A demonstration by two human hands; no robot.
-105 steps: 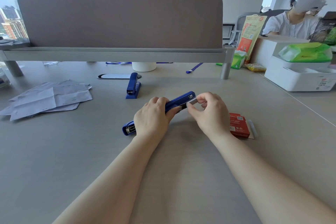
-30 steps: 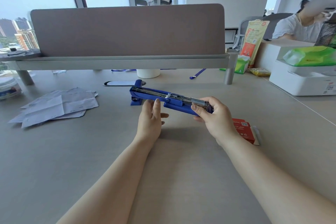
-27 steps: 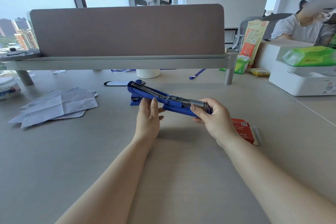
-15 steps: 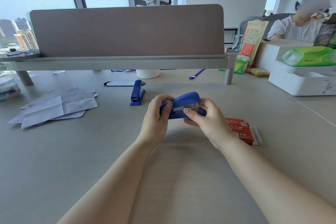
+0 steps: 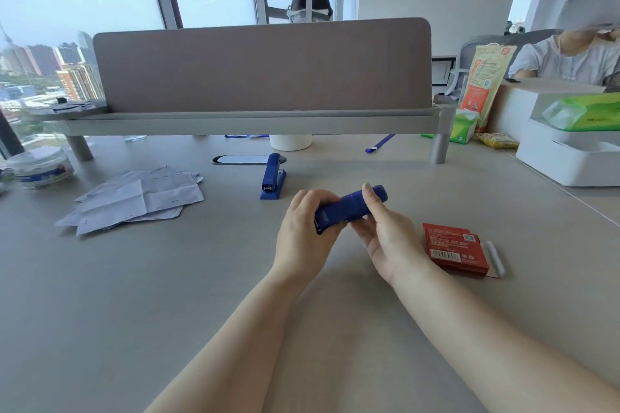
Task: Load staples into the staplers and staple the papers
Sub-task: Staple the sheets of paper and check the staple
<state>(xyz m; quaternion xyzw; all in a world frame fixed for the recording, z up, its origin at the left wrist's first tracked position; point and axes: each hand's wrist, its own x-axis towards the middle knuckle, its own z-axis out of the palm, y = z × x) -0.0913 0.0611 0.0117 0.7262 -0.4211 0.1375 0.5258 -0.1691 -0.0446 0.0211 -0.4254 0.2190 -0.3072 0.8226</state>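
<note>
A blue stapler (image 5: 349,208), closed, is held a little above the desk between both hands. My left hand (image 5: 303,238) grips its near end, and my right hand (image 5: 385,235) holds its far half with fingers curled round it. A second blue stapler (image 5: 272,176) stands on the desk behind them. The red staple box (image 5: 454,248) lies to the right of my right hand, with a strip of staples (image 5: 495,258) beside it. A loose pile of papers (image 5: 134,199) lies at the left.
A grey divider screen (image 5: 261,67) on a raised shelf crosses the back of the desk. A white cup (image 5: 290,142) stands under it. A white box (image 5: 570,157) with a green pack is at the right, a round tub (image 5: 42,166) at the far left. Two people sit beyond.
The stapler was swung open flat with its staple channel showing; it has since been folded closed and turned between both hands, and now points up to the right.
</note>
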